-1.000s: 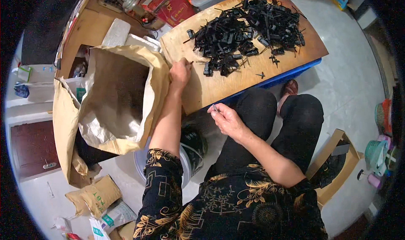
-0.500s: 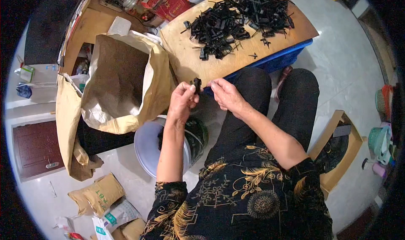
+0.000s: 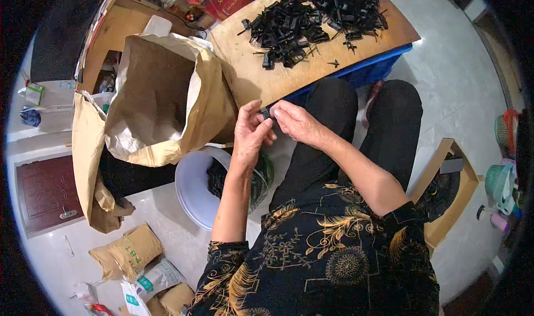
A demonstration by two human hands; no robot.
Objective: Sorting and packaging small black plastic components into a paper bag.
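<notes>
Between my two hands is a small black plastic part [image 3: 264, 113], held over the near edge of the wooden board. My left hand [image 3: 251, 128] pinches it between thumb and fingers. My right hand [image 3: 295, 121] meets it from the other side, its fingertips pressed together at the part's end; whether they grip it or something tiny is hidden. Beyond them, a heap of similar black plastic parts [image 3: 289, 30] covers the far side of the wooden board [image 3: 239, 66]. One small loose black piece [image 3: 334, 63] lies apart, near the board's right edge.
Left of my hands stands a large open paper sack [image 3: 161, 93]. Below it is a white bucket [image 3: 192, 205] with black pieces inside. A cardboard box [image 3: 445, 205] with dark contents lies at right. Brown packages [image 3: 133, 252] rest on the floor, lower left. A red box [image 3: 225, 2] stands behind.
The black part has turned and now sits lower between my fingertips. My hands have come closer together, with the right fingers now at the part. The view has shifted slightly.
</notes>
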